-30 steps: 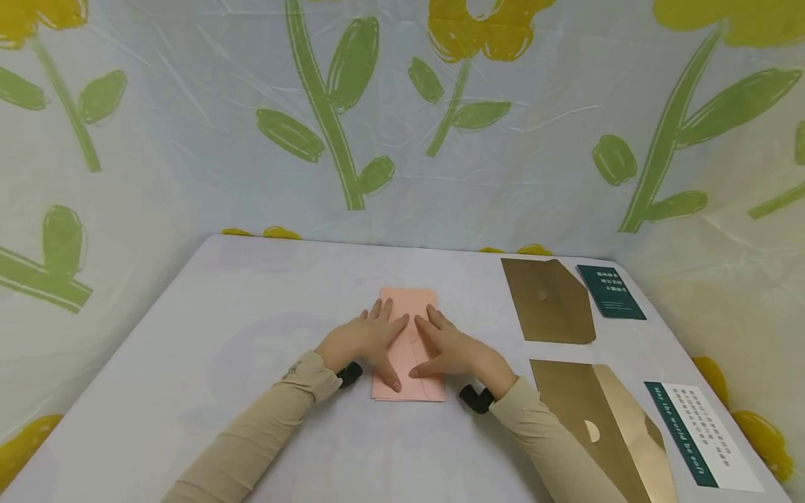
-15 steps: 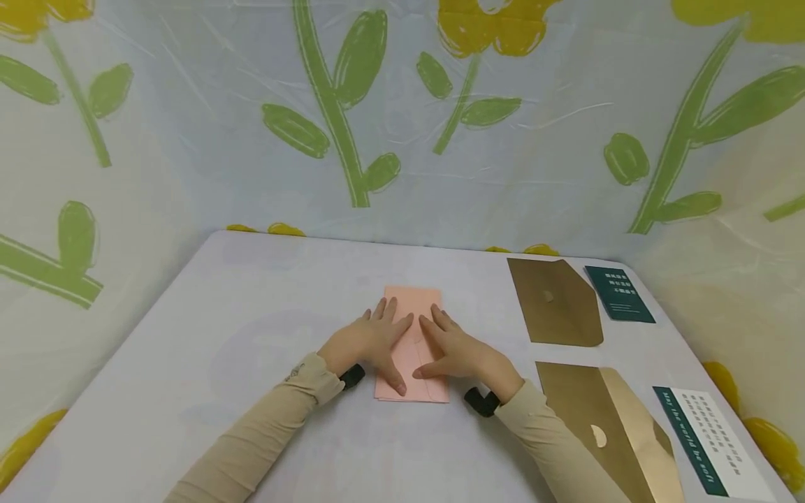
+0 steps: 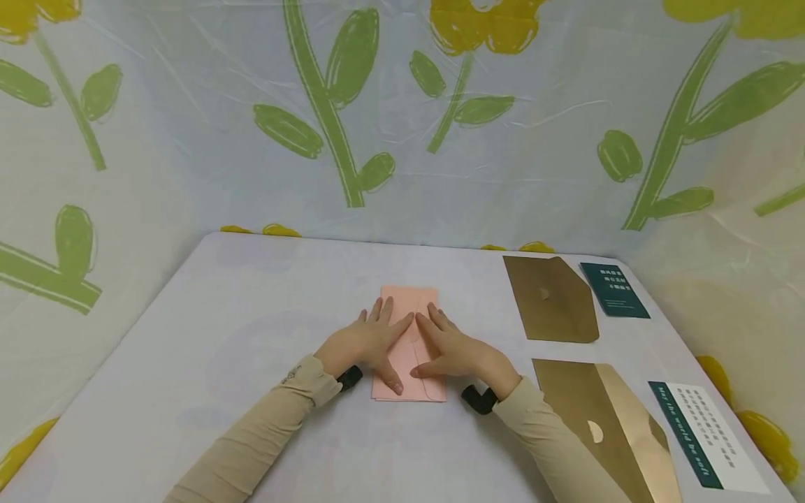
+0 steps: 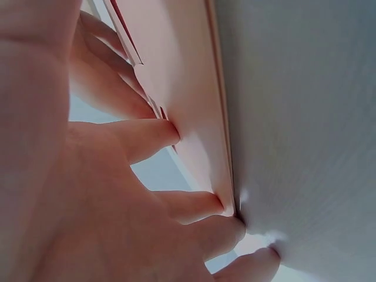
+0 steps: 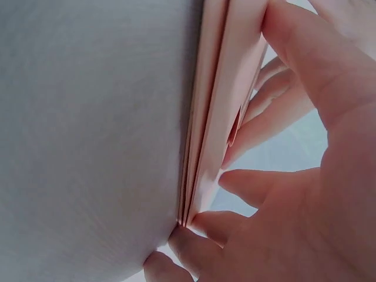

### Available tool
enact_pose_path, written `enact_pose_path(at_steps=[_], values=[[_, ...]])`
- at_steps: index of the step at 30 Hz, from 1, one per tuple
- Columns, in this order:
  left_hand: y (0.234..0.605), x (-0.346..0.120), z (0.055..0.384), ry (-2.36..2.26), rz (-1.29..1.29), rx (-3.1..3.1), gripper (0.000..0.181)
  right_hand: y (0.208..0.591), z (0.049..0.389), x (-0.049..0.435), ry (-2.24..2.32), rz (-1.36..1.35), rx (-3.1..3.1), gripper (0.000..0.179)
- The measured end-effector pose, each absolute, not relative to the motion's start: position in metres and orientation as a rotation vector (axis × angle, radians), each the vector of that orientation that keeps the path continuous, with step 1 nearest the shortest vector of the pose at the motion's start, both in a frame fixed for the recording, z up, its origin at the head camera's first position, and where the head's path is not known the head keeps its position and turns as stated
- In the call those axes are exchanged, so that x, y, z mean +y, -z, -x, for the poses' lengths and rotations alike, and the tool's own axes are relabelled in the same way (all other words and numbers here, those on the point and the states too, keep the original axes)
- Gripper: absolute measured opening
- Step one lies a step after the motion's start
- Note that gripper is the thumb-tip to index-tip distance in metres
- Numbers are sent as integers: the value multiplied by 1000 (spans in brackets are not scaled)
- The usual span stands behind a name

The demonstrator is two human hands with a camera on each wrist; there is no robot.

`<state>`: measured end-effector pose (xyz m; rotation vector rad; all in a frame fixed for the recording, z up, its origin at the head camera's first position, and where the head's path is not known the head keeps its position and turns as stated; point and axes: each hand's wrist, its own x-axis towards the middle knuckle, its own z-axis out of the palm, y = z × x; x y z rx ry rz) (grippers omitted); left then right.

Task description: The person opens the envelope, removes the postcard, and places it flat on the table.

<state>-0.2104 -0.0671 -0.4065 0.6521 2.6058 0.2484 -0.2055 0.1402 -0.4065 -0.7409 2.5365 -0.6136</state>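
Note:
A stack of pink envelopes (image 3: 405, 297) lies lengthwise on the white table, a flap edge showing along its right side. My left hand (image 3: 365, 342) is spread on the left half, fingertips on the paper and thumb toward the near edge. On the right half my right hand (image 3: 462, 351) rests the same way, its index fingertip close to the left one. In the left wrist view the fingers (image 4: 200, 205) touch the top and edge of the envelopes (image 4: 188, 88). The right wrist view shows layered edges of the envelopes (image 5: 214, 88) beside the fingers (image 5: 252, 188).
To the right lie a brown envelope (image 3: 553, 300) and, nearer, another brown envelope (image 3: 575, 398) with its flap unfolded, partly under the right sleeve. Beside them are a dark green card (image 3: 613, 290) and a white-and-green printed card (image 3: 704, 433). A flowered sheet (image 3: 503, 175) surrounds the table (image 3: 251, 300).
Both hands stay in the same place on the pink envelopes. The head view shifts slightly right and back.

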Motion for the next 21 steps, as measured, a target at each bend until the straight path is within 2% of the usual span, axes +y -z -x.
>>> enact_pose_path(at_steps=[21], values=[[404, -67, 208, -222, -633, 2603, 136, 402, 205, 141, 623, 736, 2466, 95]])
